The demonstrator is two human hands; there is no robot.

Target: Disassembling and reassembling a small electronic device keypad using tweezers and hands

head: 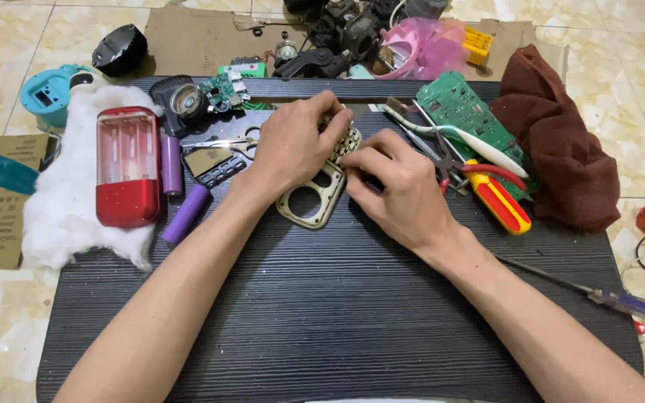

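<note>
Black ribbed board (322, 298) on tile floor, cluttered w/ parts. Gripping beige perforated panel (315, 195) w/ left hand (293, 149) on top, right hand (401, 190) pinching its right edge. Risking snapped thin frame if prying too hard; purple cells (186, 213) left of hands maybe rolling.

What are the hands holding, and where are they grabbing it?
Both hands hold a flat beige panel with round holes and a button grid. The left hand covers its upper end, fingers on the grid; the right hand pinches its right edge.
</note>
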